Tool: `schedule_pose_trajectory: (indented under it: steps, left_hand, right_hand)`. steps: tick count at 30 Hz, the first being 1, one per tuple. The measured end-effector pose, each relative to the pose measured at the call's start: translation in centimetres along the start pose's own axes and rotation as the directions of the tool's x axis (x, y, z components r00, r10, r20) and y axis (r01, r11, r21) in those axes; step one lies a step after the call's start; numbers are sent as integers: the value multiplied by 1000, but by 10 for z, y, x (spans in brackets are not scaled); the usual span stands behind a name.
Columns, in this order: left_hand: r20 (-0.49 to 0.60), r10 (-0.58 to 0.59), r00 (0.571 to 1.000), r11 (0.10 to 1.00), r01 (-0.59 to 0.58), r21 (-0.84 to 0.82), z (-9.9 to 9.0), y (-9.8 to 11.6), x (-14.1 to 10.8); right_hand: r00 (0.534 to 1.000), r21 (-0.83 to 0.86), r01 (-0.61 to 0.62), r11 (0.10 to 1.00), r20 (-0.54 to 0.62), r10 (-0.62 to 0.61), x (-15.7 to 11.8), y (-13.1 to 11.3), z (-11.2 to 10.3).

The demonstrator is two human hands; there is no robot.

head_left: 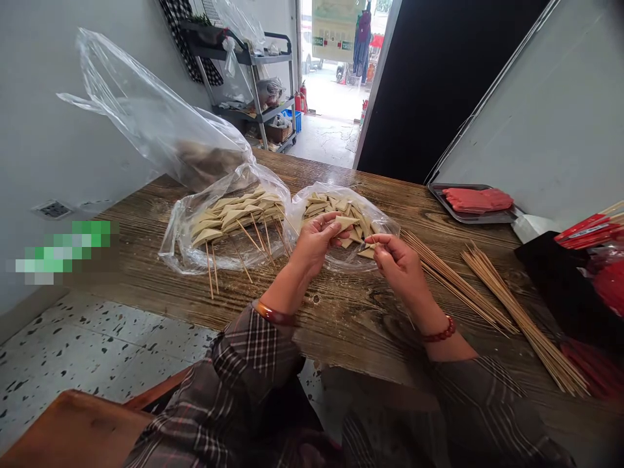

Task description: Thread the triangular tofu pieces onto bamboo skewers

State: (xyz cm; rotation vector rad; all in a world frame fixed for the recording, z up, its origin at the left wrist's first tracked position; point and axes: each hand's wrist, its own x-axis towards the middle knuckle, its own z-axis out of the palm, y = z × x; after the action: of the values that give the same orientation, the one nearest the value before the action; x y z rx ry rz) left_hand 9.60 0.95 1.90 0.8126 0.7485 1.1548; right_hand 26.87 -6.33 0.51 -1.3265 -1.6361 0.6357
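My left hand (314,244) pinches a flat beige triangular piece (345,222), which looks like tofu, above an open clear plastic bag (385,218) of similar loose pieces (324,203). Close to its right, my right hand (400,260) is closed with thumb and fingertips together. A thin bamboo skewer (412,320) seems to run out below that palm, its upper part hidden by the hand. Left of my hands, a second plastic bag (170,237) holds rows of skewered triangles (236,214), with several sticks (259,235) pointing toward me.
Two bundles of bamboo skewers (524,312) lie on the wooden table (341,325) at right. Behind them sits a dark tray (441,198) with red gloves (478,199). A black box (546,273) stands at the right edge. Beyond the table are a shelf cart (253,84) and a doorway.
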Motion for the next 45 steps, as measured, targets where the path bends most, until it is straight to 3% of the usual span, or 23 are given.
schedule_pose_trajectory:
  steps: [3, 7, 13, 22, 30, 38, 45]
  left_hand:
    - [-35, -63, 997, 994, 59, -91, 0, 2, 1]
    - [-79, -108, 991, 982, 94, -166, 0, 6, 1]
    - [-90, -132, 987, 978, 115, -173, 4, 11, -5]
    - [-70, -130, 989, 977, 116, -176, 5, 12, -8]
    - [-47, -70, 996, 988, 63, -142, 4, 10, -6]
    - [-51, 87, 995, 996, -88, -17, 4, 2, -4]
    - [-44, -71, 996, 987, 64, -146, 4, 7, -5]
  right_hand:
    - [998, -37, 19, 999, -56, -21, -2, -7, 3]
    - [999, -121, 29, 992, 29, -26, -2, -10, 6]
    - [991, -185, 70, 980, 125, -47, -1, -4, 6]
    - [992, -178, 61, 982, 120, -39, -2, -1, 6]
    - [993, -195, 52, 979, 111, -31, -2, 0, 5]
    - [993, -189, 58, 980, 110, -38, -2, 1, 3]
    - [992, -186, 92, 978, 101, -74, -1, -1, 3]
